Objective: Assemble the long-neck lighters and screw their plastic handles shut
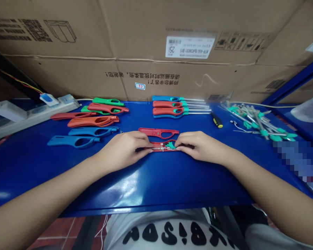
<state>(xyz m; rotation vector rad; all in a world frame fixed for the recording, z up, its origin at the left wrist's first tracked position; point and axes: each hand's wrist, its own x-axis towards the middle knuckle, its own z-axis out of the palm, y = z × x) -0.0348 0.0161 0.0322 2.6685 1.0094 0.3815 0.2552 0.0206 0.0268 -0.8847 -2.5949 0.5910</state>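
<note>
Between my hands lies an open red lighter half-shell, with a green trigger, thin wires and small metal parts inside it. My left hand pinches the shell's left end between thumb and fingers. At the opposite end my right hand is closed in a pinch on the shell's edge, beside the trigger. Its fingertips partly cover that end. Just behind, the matching red half-shell rests inner side up on the blue table, touched by neither hand.
Blue, orange and green lighter shells lie at left near a power strip. Assembled lighters sit behind, beside a screwdriver. Metal tubes with green parts are heaped at right. A cardboard box stands along the back.
</note>
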